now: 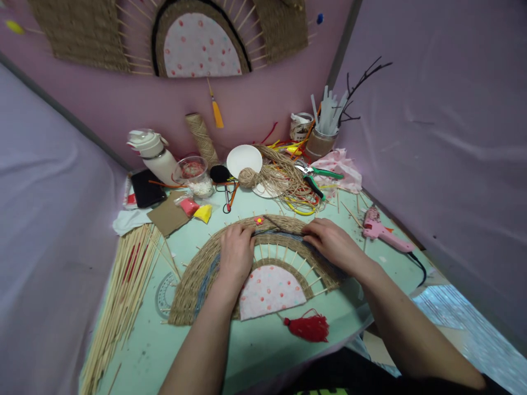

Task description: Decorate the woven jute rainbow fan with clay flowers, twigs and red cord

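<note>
A half-round woven twine fan [189,285] lies on the table, with thin sticks as its ribs, a blue band and a dotted white cloth centre [274,291]. Over its upper arc runs a thin dark forked twig [272,224], below and right of a small red flower with a yellow middle [258,220]. My left hand [237,249] is closed at the twig's left end, resting on the weave. At the other side my right hand [331,241] pinches near its right end, the fingertips partly hidden. A red tassel [308,327] hangs off the fan's straight edge.
Bamboo sticks [123,280] and a protractor [164,293] lie at left; a pink glue gun [385,233] is at right. Behind are a white bottle [154,156], a twine ball [247,178], green-handled pruners [315,175] and a jar [320,144] with glue sticks and branches.
</note>
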